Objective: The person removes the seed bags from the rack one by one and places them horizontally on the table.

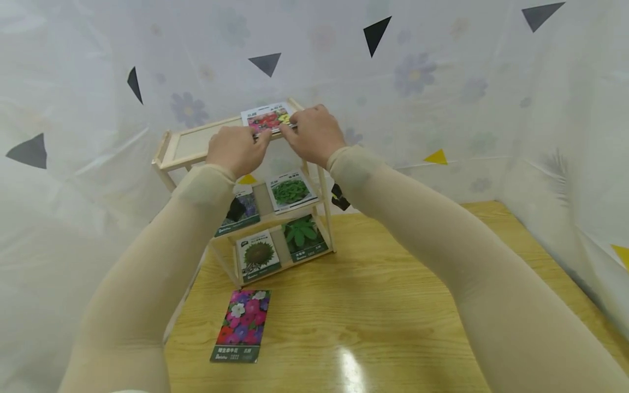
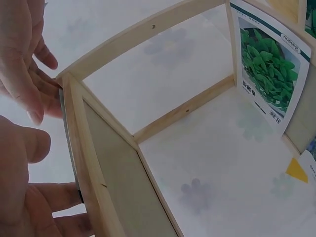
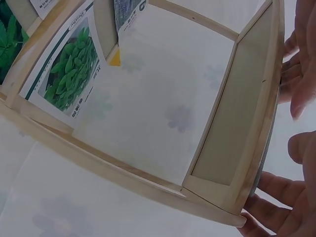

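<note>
In the head view, your pale wooden rack (image 1: 196,141) leans toward 11 o'clock, 3 tiers of straight bars and flat beige panels. The thin rectangular red-and-yellow flower packet (image 1: 269,119) lies on the top tier's right end. Your left hand (image 1: 237,148) meets it from 7 o'clock, your right hand (image 1: 316,134) from 4 o'clock, both arms stretched forward. The 2 lower tiers carry 4 other packets (image 1: 257,254); a pink-and-purple flower packet (image 1: 241,326) lies at 7 o'clock on the glossy, grained table (image 1: 383,305).

In the left wrist view, your left hand is at 8 o'clock, thumb apart from the fingers, fingertips against the top tier's edge. A white-bordered leafy packet (image 2: 269,64) stands at 2 o'clock.

In the right wrist view, your right hand is at 4 o'clock, thumb likewise apart, fingertips touching the top tier's edge.
</note>
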A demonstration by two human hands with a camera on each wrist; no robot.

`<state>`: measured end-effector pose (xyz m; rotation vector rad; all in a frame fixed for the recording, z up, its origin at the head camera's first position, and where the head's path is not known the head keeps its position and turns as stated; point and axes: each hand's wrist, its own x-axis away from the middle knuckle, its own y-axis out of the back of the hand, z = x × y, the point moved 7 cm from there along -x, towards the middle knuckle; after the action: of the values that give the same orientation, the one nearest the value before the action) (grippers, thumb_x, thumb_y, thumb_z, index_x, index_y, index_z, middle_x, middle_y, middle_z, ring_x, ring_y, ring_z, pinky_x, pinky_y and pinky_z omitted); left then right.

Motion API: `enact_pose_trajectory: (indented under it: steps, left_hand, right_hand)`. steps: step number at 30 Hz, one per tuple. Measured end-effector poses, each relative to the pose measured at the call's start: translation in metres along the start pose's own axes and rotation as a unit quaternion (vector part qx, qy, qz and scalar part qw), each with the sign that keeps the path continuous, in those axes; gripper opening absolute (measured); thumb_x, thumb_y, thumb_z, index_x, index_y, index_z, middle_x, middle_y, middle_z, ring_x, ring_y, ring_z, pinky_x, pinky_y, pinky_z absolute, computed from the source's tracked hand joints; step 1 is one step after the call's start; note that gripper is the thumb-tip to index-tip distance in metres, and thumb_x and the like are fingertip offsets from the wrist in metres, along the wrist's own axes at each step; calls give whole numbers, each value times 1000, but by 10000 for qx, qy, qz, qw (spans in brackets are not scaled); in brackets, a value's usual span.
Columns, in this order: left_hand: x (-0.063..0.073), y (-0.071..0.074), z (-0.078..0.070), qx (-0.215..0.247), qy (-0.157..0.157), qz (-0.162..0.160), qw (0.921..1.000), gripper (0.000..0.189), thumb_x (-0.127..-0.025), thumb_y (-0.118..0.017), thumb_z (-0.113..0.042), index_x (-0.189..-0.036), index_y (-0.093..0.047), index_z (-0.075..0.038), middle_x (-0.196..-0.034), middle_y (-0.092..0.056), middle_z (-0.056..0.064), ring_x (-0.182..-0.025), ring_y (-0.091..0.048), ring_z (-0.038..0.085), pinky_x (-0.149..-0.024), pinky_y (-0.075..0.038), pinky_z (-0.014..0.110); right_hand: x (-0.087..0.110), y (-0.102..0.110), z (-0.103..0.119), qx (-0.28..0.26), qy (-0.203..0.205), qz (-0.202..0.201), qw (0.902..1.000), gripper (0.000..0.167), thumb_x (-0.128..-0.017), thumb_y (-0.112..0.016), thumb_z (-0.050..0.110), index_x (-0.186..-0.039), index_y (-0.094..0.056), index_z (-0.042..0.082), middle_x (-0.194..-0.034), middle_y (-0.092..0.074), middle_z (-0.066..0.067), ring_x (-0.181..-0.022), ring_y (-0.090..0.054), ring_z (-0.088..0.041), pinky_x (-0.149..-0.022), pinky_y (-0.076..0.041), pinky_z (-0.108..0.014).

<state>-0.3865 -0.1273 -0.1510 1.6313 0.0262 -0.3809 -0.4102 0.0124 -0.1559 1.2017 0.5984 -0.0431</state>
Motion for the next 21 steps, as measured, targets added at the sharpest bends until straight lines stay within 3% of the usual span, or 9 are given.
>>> enact_pose_trajectory:
  steps: [3,6,9,13,17,20,21]
  left_hand:
    - [3,1,-1,-134,-134,-213,9996,60,-103,-24,-49,-113,-67,-7,-88,-65,16,-93,-58,37,-91,-41,54]
    - [6,2,-2,-371,-271,-475,9978,56,-104,-26,-45,-121,-65,-7,-106,-67,19,-113,-52,42,-104,-30,60]
    - [7,5,-2,-651,-405,-714,9945,53,-105,-27,-41,-119,-65,-7,-118,-64,20,-125,-44,44,-111,-17,62]
    - [11,7,-2,-812,-595,-997,9899,51,-105,-30,-40,-110,-69,-7,-110,-68,19,-125,-45,44,-112,-14,62]
    - [16,9,-2,-740,-783,-1294,9857,49,-104,-36,-42,-103,-71,-8,-98,-71,17,-121,-49,43,-112,-16,61]
    - [21,12,-4,-639,-908,-1518,9822,47,-104,-39,-41,-96,-71,-6,-94,-71,18,-119,-51,42,-113,-17,59]
    - [23,13,-4,-598,-957,-1606,9805,47,-104,-39,-40,-95,-70,-5,-92,-71,18,-117,-52,42,-113,-18,58]
  right_hand:
    - [2,1,0,-37,31,-91,9999,47,-101,-39,45,-120,-68,13,-116,-67,-5,-120,-49,-29,-101,-41,-40]
    - [3,5,-1,-87,26,-192,9998,44,-101,-41,43,-117,-70,14,-112,-69,-3,-118,-50,-28,-98,-42,-39]
    - [4,8,-2,-163,8,-300,9994,41,-101,-42,41,-114,-71,16,-110,-69,-2,-114,-51,-26,-96,-44,-38]
    - [7,11,-4,-372,10,-463,9982,40,-102,-41,38,-97,-73,14,-94,-70,-2,-98,-55,-22,-96,-43,-36]
    - [10,13,-7,-719,-64,-516,9961,43,-102,-40,37,-74,-62,14,-68,-59,-3,-69,-52,-20,-73,-45,-31]
    - [12,14,-10,-1015,-169,-524,9933,41,-102,-41,36,-73,-58,13,-66,-55,-4,-60,-48,-19,-57,-37,-30]
    - [12,14,-11,-1085,-185,-530,9925,39,-102,-41,36,-75,-58,14,-67,-55,-3,-60,-48,-18,-58,-37,-30]
